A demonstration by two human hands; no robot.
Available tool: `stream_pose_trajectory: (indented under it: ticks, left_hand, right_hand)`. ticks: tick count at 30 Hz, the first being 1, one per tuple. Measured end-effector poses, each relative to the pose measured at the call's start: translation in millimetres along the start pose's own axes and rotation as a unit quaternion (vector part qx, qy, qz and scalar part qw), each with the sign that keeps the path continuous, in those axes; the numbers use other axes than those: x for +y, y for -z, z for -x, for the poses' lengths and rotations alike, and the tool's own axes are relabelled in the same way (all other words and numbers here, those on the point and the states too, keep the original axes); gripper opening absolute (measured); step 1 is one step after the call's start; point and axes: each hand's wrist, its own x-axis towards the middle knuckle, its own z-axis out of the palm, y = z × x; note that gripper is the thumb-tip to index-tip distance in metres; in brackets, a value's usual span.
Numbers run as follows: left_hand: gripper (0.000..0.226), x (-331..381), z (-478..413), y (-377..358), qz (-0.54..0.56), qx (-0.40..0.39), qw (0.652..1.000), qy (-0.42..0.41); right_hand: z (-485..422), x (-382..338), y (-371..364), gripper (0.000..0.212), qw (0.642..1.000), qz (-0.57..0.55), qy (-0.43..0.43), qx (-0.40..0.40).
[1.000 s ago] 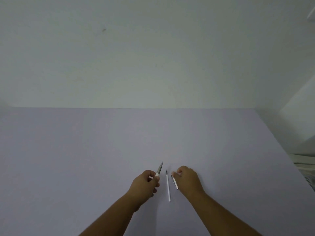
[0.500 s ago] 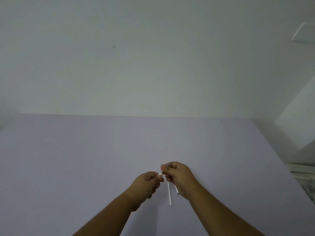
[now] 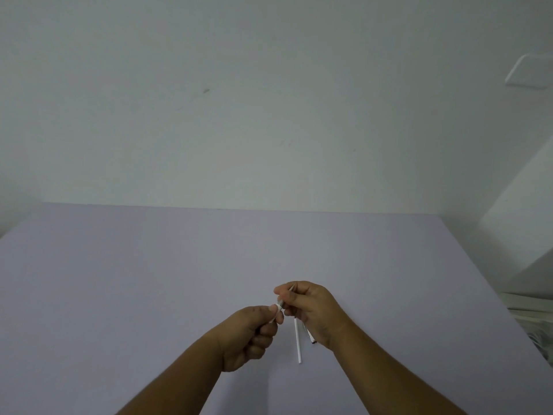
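Observation:
My left hand [image 3: 251,333] grips the white barrel of a pen [image 3: 279,307], most of it hidden in the fist. My right hand [image 3: 311,310] pinches the pen's grey metal tip section between thumb and fingers, right against the left hand's fingertips. Both hands are raised a little above the lilac table [image 3: 119,295]. A thin white refill tube [image 3: 297,339] lies on the table just below the hands. A short white piece with a dark end [image 3: 310,336] lies beside it, partly under my right wrist.
The table runs back to a plain white wall [image 3: 269,115]. Its right edge drops off near white objects [image 3: 529,310] at the far right. A white block [image 3: 526,220] stands by the back right corner.
My right hand left the short piece on the table and came over to the pen in my left hand, taking hold of its grey tip. Both hands rose slightly.

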Motion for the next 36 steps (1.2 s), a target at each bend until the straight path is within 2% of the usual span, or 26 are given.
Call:
stream_pose_trajectory:
  ticks: [4, 7, 10, 11, 13, 15, 16, 18, 20, 23, 26, 29, 30, 32, 36]
  left_hand:
    - [0.032, 2, -2, -8, -0.171, 0.08, 0.981, -0.046]
    - [0.032, 4, -3, -10, -0.223, 0.112, 0.967, -0.057]
    - [0.033, 7, -3, -11, -0.258, 0.124, 0.956, -0.069]
    - [0.033, 8, -3, -12, -0.27, 0.129, 0.951, -0.074]
    - [0.033, 10, -3, -12, -0.301, 0.138, 0.94, -0.084]
    - [0.033, 9, -4, -13, -0.33, 0.144, 0.929, -0.092]
    - [0.033, 9, -4, -13, -0.337, 0.146, 0.925, -0.095]
    - [0.033, 9, -4, -12, -0.346, 0.149, 0.921, -0.098]
    - [0.033, 8, -4, -11, -0.356, 0.152, 0.916, -0.105]
    - [0.032, 7, -5, -10, -0.378, 0.154, 0.905, -0.118]
    - [0.032, 6, -7, -9, -0.403, 0.158, 0.893, -0.121]
    - [0.032, 6, -8, -8, -0.413, 0.159, 0.888, -0.123]
    - [0.032, 6, -8, -8, -0.411, 0.158, 0.889, -0.124]
    - [0.032, 6, -9, -8, -0.41, 0.156, 0.89, -0.125]
    - [0.031, 4, -10, -8, -0.43, 0.159, 0.88, -0.125]
  right_hand:
    - [0, -7, 7, 0.019, 0.994, 0.078, -0.072, 0.03]
    - [-2, -7, 10, 0.009, 0.995, 0.064, -0.069, 0.029]
    - [-2, -12, 12, 0.008, 0.997, 0.022, -0.071, 0.01]
    - [-2, -13, 11, 0.008, 0.996, 0.023, -0.08, 0.013]
    - [-3, -13, 10, 0.02, 0.993, 0.057, -0.095, 0.034]
    - [-4, -13, 11, 0.014, 0.992, 0.078, -0.09, 0.036]
    - [-3, -13, 12, 0.006, 0.994, 0.067, -0.084, 0.027]
    - [-2, -13, 15, 0.012, 0.997, 0.033, -0.076, 0.01]
    - [-1, -14, 14, 0.007, 0.996, 0.017, -0.09, 0.006]
    - [-2, -13, 11, 0.024, 0.99, 0.06, -0.12, 0.039]
    - [-2, -12, 11, 0.007, 0.993, 0.057, -0.097, 0.033]
    - [-2, -12, 13, 0.007, 0.996, 0.014, -0.083, 0.014]
    - [-1, -14, 11, 0.008, 0.995, 0.006, -0.094, 0.017]
    - [-2, -14, 10, 0.023, 0.993, 0.029, -0.111, 0.039]
    - [-3, -13, 11, 0.006, 0.995, 0.051, -0.082, 0.033]
